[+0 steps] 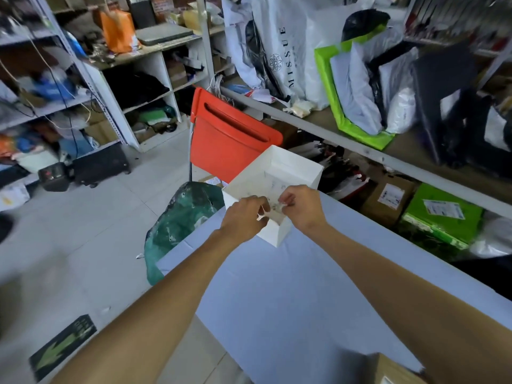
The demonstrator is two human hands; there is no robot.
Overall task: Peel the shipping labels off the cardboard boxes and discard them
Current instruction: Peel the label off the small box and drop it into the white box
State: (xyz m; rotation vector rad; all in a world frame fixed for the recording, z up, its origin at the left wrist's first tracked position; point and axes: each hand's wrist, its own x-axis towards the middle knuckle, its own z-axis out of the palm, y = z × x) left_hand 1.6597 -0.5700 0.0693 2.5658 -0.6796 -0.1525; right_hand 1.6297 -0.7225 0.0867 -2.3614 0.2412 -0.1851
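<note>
1. A white box (273,184) sat at the far corner of a table covered in pale blue-grey sheet (291,286); its near face was turned up toward the camera, and that face carried torn, patchy remains of a label (273,210).
2. The left hand (245,217) was closed over the box's near left part, fingers curled inward; a white shred of label stuck out from between its fingertips, so it was pinched on that scrap.
3. The right hand (300,207) was just beside the left, also on the box face; its thumb and forefinger were pressed together on a small white bit of the same label, though blur hid the exact contact.
4. Both forearms were bare and reached in from the bottom edge.
5. A dark green bag (180,225) slumped on the floor against the table's left corner, near the box; an orange chair (230,139) stood just behind it.
6. Brown cardboard boxes (388,199) with white labels lay under the shelf on the right, beside a green box (443,217) with its own label; another brown carton corner (396,370) showed at the bottom right on the table.
</note>
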